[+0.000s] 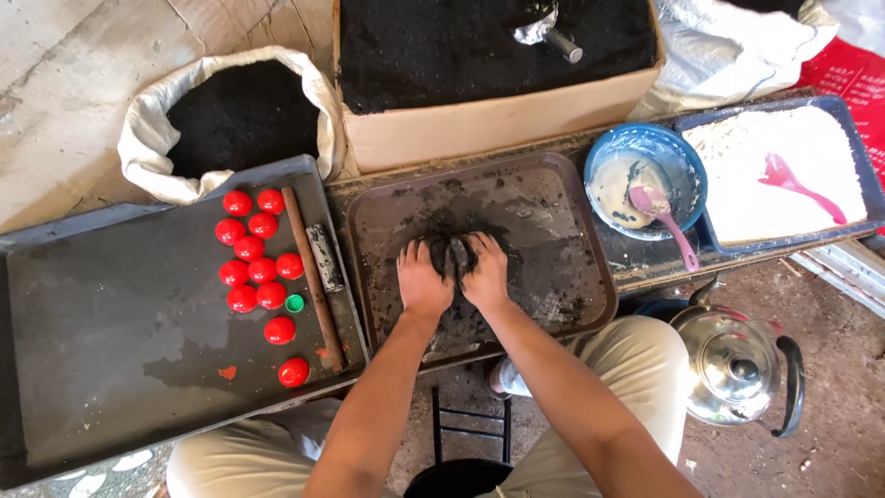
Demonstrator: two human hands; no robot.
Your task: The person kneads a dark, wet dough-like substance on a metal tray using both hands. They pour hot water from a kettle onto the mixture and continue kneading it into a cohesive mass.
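Your left hand (422,279) and right hand (486,274) are pressed together around a dark lump (451,255) at the middle of the brown tray (572,212). Squeeze unevenly and it may crumble onto the tray; your right elbow could knock the kettle (737,364).

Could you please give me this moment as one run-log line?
left hand: pressing black lump | right hand: pressing same lump | surface: brown tray | nearby: red caps

free: brown tray (562,198) right half | blocked: cardboard box (489,124) behind, blue bowl (645,148) right
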